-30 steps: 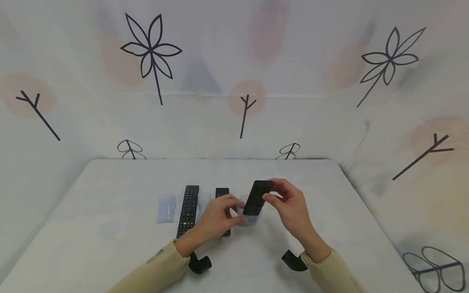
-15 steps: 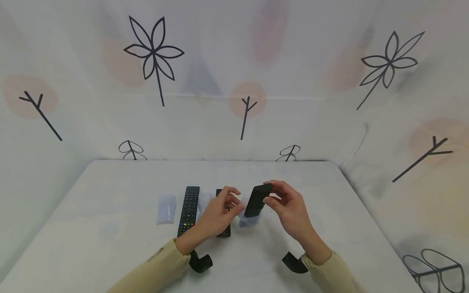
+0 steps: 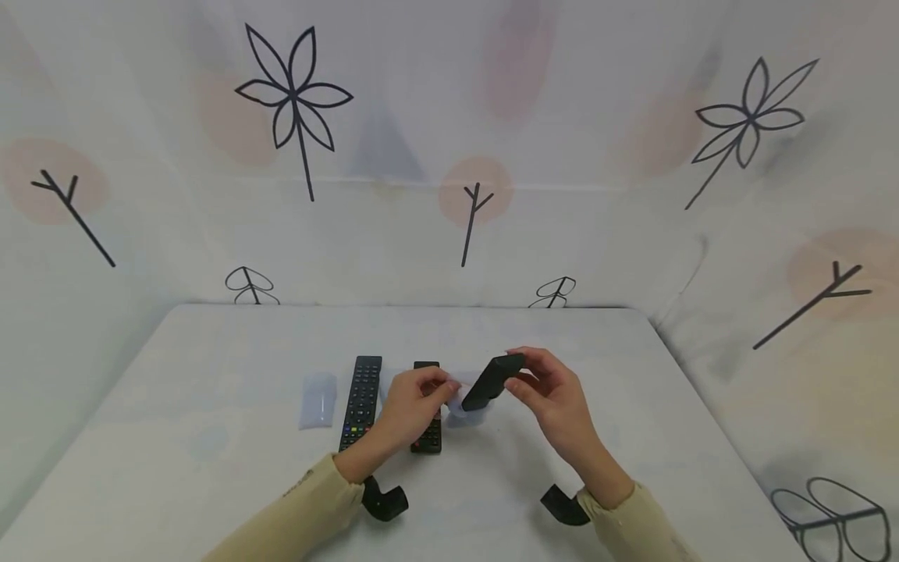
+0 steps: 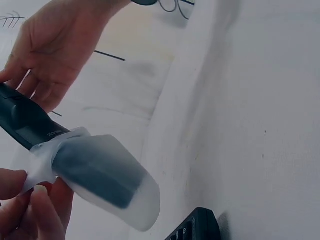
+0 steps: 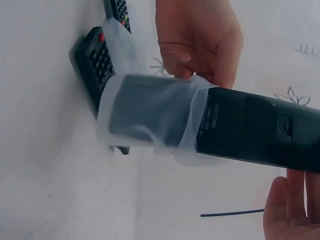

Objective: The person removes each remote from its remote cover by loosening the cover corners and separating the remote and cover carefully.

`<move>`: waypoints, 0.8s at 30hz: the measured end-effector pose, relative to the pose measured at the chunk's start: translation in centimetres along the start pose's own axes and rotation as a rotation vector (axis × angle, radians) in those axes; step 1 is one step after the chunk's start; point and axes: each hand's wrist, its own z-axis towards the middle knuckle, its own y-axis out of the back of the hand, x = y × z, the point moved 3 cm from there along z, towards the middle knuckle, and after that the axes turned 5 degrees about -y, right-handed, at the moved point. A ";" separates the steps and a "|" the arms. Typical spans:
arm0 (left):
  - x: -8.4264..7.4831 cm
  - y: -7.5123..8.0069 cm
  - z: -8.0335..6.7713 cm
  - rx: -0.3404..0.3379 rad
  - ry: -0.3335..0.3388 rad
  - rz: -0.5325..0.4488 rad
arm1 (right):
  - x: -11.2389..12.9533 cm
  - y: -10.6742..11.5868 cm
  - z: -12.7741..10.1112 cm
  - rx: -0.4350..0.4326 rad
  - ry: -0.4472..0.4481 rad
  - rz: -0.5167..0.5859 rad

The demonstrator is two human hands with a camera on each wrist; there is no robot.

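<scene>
My right hand (image 3: 562,402) grips the upper end of a black remote control (image 3: 500,375), which is tilted over the table. The remote's lower end is inside a frosted, translucent protective sleeve (image 4: 110,175), and its dark shape shows through the film. With thumb and fingers, my left hand (image 3: 407,406) pinches the rim at the sleeve's mouth. In the right wrist view, the back of the remote (image 5: 250,130) with its battery cover sticks out of the bunched opening, and the fingers of my right hand (image 5: 295,210) are below it.
Two more black remotes lie on the white table (image 3: 232,484): a long one (image 3: 363,394) and a shorter one (image 3: 428,439) partly behind my left hand. A flat translucent sleeve (image 3: 319,400) lies at the left. Another sleeve (image 3: 390,381) lies between the remotes, mostly covered.
My left fingers, loosely spread half a second ago, now pinch the sleeve's rim. The held remote leans over further, its lower end having moved slightly left with the sleeve.
</scene>
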 end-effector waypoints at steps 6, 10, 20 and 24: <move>-0.1 0.4 -0.2 -0.048 0.078 -0.082 | -0.2 0.3 0.1 -0.049 -0.047 0.012; -0.3 0.5 -0.3 -0.064 0.107 -0.094 | -0.6 0.6 0.3 -0.078 -0.067 0.039; -0.5 0.7 -0.4 -0.088 0.083 -0.070 | -1.5 1.8 0.2 -0.104 -0.109 0.038; -0.6 0.8 -0.4 -0.102 0.069 -0.030 | -1.9 2.1 0.0 -0.079 -0.146 -0.002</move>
